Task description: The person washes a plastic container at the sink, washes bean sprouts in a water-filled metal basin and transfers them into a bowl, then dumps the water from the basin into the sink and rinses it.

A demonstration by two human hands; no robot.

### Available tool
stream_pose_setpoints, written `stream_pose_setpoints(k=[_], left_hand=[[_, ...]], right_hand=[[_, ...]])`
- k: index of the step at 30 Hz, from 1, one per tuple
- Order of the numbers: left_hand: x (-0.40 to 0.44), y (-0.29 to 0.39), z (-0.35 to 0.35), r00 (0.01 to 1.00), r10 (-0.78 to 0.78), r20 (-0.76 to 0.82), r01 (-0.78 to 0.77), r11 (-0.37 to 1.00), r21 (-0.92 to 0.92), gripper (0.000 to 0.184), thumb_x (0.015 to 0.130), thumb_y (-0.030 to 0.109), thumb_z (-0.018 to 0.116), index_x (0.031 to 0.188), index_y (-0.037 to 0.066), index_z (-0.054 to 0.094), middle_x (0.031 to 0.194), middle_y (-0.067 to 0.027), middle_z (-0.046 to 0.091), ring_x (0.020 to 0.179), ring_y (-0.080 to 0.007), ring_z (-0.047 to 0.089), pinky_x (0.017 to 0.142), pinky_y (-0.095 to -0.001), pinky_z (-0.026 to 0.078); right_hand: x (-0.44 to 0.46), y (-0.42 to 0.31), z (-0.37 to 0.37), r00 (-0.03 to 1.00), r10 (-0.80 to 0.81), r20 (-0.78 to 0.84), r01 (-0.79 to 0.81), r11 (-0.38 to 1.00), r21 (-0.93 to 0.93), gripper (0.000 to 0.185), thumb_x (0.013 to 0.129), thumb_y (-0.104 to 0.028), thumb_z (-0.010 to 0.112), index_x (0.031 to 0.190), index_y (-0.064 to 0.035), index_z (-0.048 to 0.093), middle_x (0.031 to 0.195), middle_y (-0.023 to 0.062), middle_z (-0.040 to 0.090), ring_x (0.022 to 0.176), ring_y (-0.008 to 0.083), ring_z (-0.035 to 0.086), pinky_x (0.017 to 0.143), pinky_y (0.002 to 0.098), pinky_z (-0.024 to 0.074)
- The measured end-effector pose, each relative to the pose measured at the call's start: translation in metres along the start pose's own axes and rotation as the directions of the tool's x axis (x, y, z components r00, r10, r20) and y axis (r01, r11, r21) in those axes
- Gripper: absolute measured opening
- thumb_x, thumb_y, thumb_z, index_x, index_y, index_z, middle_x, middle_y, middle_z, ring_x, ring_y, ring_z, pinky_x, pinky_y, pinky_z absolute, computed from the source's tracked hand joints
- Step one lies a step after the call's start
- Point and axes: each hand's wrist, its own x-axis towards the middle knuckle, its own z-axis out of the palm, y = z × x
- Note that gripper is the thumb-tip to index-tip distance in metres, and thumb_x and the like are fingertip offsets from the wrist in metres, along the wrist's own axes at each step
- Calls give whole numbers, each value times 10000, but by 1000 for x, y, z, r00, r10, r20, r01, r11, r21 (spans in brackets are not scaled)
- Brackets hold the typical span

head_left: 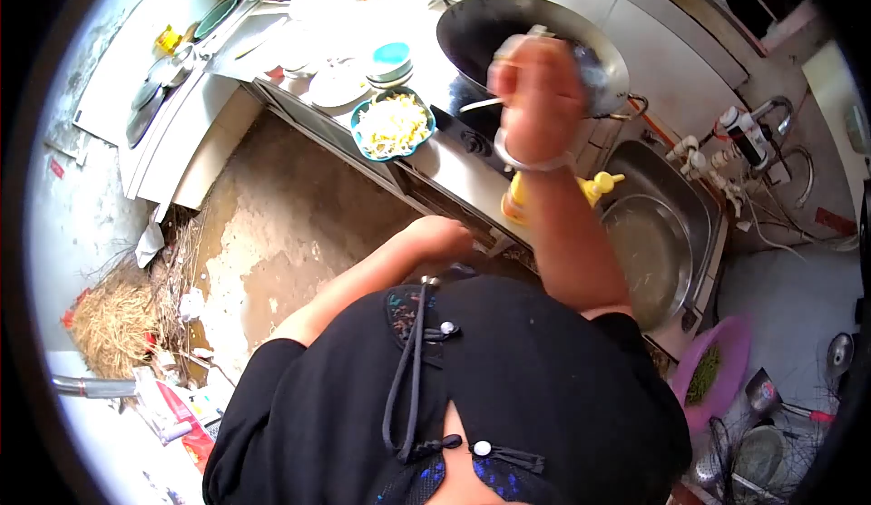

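My right hand (540,97), with a pale bangle at the wrist, is raised over the near edge of a large dark wok (603,56). Its fingers look curled together and blurred; a small whitish thing shows at their tips, too small to name. Low beside the counter's front edge is my left hand (440,235), its fingers turned away and hidden. A blue-rimmed bowl (392,124) of pale yellow-white cut food rests near the counter edge, left of the stove. Under my right forearm stands a yellow pump-top bottle (514,201).
Plates (337,84) and a turquoise-lined bowl (390,58) sit behind the food. At right, a sink (712,224) holds a metal basin (646,255) below a faucet. A pink basin (726,360) with green food is lower right; straw (113,328) lies on the left.
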Motion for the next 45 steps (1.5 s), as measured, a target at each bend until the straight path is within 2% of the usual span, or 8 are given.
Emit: stream_pose_setpoints(k=[4, 5, 7, 9, 15, 25, 32, 45], left_hand=[[-44, -24, -3, 993, -90, -79, 73, 977, -200, 260, 859, 282, 498, 955, 94, 650, 933, -146, 634, 858, -336, 601, 746, -427, 481], [-52, -30, -1, 988, -109, -110, 79, 966, -245, 258, 859, 278, 496, 960, 99, 652, 931, -147, 634, 860, -337, 602, 748, -426, 482], [-65, -40, 3, 975, -135, -178, 76, 949, -306, 240, 845, 254, 511, 972, 111, 656, 921, -146, 639, 855, -339, 606, 748, -421, 484], [-73, -54, 9, 970, -192, -149, 142, 945, -295, 235, 831, 243, 531, 983, 116, 658, 923, -141, 644, 859, -333, 610, 753, -416, 485], [-55, -59, 13, 987, -141, -81, 111, 946, -305, 254, 814, 249, 538, 983, 98, 654, 922, -144, 648, 865, -332, 610, 757, -415, 486], [30, -17, 8, 997, 72, 17, -69, 987, -145, 278, 765, 303, 542, 912, 109, 678, 875, -142, 660, 852, -330, 625, 756, -415, 493], [66, 43, -1, 986, 154, 64, -144, 980, -139, 249, 839, 200, 551, 1061, 123, 632, 967, -135, 650, 897, -317, 613, 793, -395, 484], [145, 147, -20, 788, 531, -312, -566, 824, -27, 208, 813, 102, 573, 1008, 47, 621, 951, -141, 628, 883, -321, 597, 777, -395, 484]], right_hand=[[-27, 171, 29, 967, 197, 164, -82, 845, -529, 174, 863, -190, 554, 877, -41, 642, 797, 120, 639, 751, 276, 631, 710, 342, 498], [-41, 203, 27, 789, 593, 159, -277, 575, -770, 241, 860, -270, 545, 905, -58, 652, 968, 149, 634, 878, 307, 615, 795, 386, 477], [-75, 269, 15, 432, 710, 556, 247, 500, -830, 282, 826, -306, 580, 958, -68, 654, 1222, 172, 526, 1050, 325, 553, 877, 394, 441], [-102, 221, 20, 771, 554, 315, 87, 399, -913, 375, 838, -255, 589, 1177, -96, 559, 1117, 170, 596, 1038, 282, 569, 881, 384, 451], [-77, 134, 10, 629, 744, 224, -285, 489, -824, 300, 836, -213, 606, 1075, -32, 615, 991, 148, 649, 893, 237, 635, 817, 305, 486], [-82, -89, -132, 915, 397, -70, -340, 669, -661, 167, 869, -73, 570, 1021, -42, 630, 902, 58, 666, 827, 108, 614, 757, 247, 491], [-175, -159, -340, 581, 517, -629, -735, 3, -678, 291, 858, -260, 606, 1058, -49, 623, 954, 79, 665, 889, 166, 622, 795, 283, 480], [-249, -160, -426, 413, 481, -774, -297, -732, -613, 454, 815, -194, 547, 1247, -65, 498, 1265, 186, 497, 1161, 329, 484, 972, 391, 412]])
